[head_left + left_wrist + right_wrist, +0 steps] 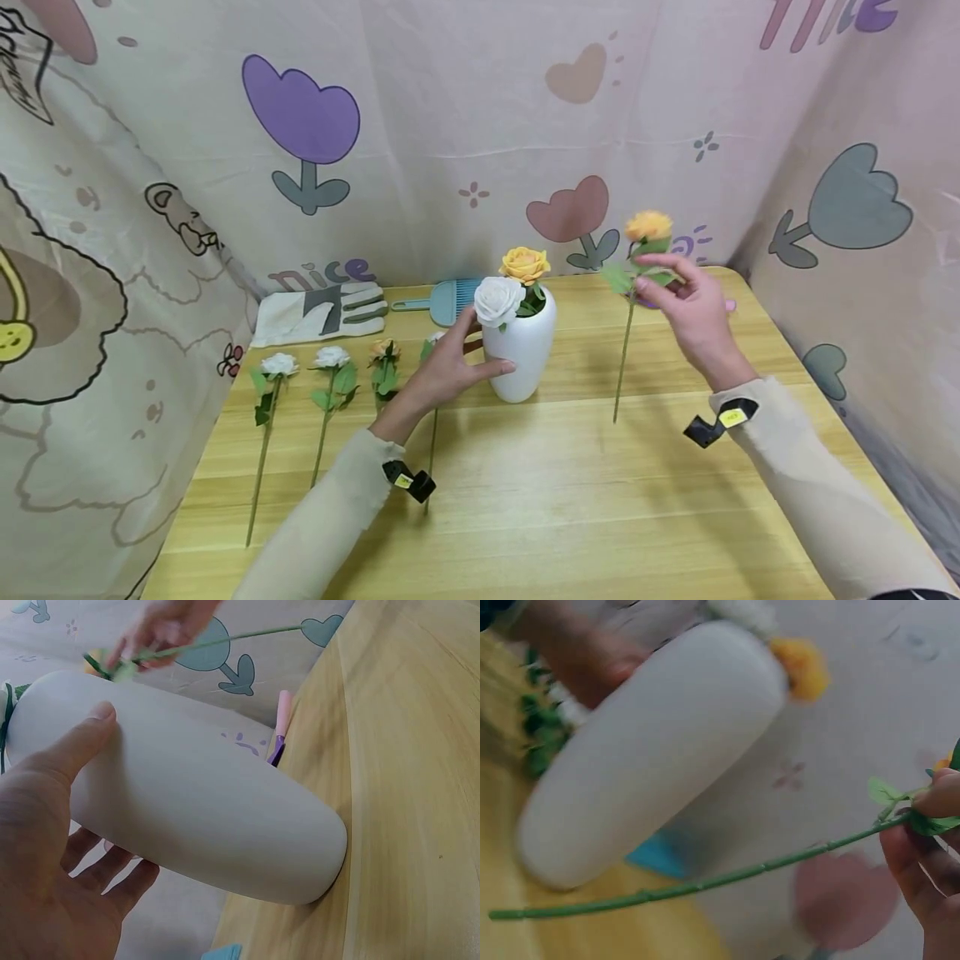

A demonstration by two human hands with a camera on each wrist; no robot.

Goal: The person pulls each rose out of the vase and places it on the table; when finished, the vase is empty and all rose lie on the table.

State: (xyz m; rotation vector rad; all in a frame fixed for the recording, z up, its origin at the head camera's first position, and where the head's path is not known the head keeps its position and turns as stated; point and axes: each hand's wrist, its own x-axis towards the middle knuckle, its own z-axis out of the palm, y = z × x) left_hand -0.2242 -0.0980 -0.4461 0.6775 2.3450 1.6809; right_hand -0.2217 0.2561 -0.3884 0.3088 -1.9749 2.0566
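A white vase [522, 358] stands upright on the table, a white rose [498, 301] and a yellow rose [525, 265] in its mouth. My left hand [450, 367] holds it from the left; in the left wrist view the thumb lies across its side and the other fingers curl at the opposite side. To the right of the vase, my right hand [693, 312] pinches an artificial orange-yellow rose [648, 226] by its stem just under the bloom. Its bare green stem [742, 874] hangs down above the table, apart from the vase.
White roses [279, 365] [332, 357] and an orange rose [384, 350] lie at the left, with another stem [432, 450] partly under my left arm. Behind are work gloves [322, 312] and a blue dustpan-like tool [447, 302]. A pink-handled tool [283, 712] lies at the back right.
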